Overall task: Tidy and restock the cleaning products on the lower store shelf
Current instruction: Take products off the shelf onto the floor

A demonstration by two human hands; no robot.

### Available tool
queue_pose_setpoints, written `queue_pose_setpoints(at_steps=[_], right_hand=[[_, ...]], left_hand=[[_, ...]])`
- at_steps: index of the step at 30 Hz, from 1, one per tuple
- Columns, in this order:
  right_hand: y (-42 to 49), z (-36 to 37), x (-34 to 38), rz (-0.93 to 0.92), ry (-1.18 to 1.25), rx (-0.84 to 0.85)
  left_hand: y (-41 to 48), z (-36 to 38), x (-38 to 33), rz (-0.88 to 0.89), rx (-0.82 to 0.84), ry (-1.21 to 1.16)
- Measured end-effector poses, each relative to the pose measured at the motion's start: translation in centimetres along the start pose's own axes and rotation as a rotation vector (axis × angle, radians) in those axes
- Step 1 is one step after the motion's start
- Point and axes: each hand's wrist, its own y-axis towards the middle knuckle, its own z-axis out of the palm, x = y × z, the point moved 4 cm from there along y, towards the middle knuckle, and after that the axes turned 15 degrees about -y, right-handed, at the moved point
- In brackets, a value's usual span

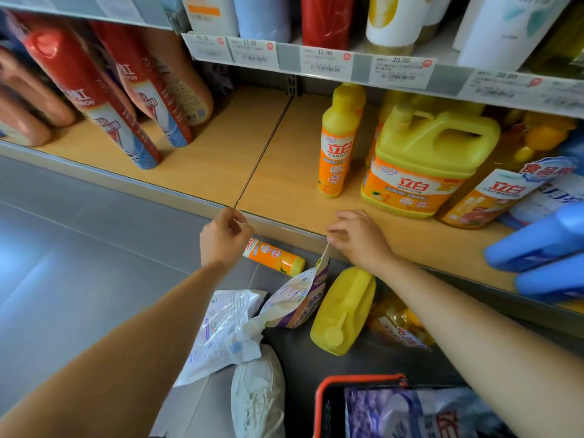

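The right hand (pixel 357 238) is pinching the purple refill pouch (pixel 297 298) by its top corner. The left hand (pixel 226 235) is hovering with fingers curled, and I cannot tell whether it holds anything. It is looking wise to support the pouch's base while lifting.

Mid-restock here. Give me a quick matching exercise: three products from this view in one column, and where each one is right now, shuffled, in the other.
Things:
1. slim yellow bottle
2. plain yellow jug
3. purple pouch

Places:
A. top corner pinched by the right hand
B. upright on the lower shelf
C. on its side on the floor

Pairs: 1-B, 2-C, 3-A
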Motion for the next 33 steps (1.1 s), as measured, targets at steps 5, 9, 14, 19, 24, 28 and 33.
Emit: queue_pose_setpoints(at_steps=[5, 9, 14, 19, 24, 28, 33], right_hand=[[0.2, -0.4, -0.1, -0.017, -0.072, -0.018], [0.3, -0.4, -0.2, -0.002, -0.076, -0.058], [0.4, -0.5, -0.8, -0.058, -0.041, -0.072], [0.7, -0.6, -1.5, -0.125, -0.022, -0.052], [0.4, -0.4, -2.0, -0.152, 0.0, -0.039], [-0.1, -0.2, -2.5, -0.148, 0.043, 0.015], [-1.0, -1.1, -3.2, -0.06, 0.062, 0.026]], left_hand=[[-1.1, 2.8, 6.1, -0.148, 0.23, 0.165], [0.0, 4.5, 8.2, -0.283, 0.298, 0.213], [0.8, 6.0, 9.8, -0.535, 0.245, 0.195], [0.3, 7.2, 10.5, -0.621, 0.058, 0.0], [0.6, 8.1, 10.1, -0.671, -0.037, -0.155], [0.2, 7.9, 9.7, -0.618, -0.118, -0.339], [-0.5, 6.5, 8.8, -0.62, -0.169, -0.563]])
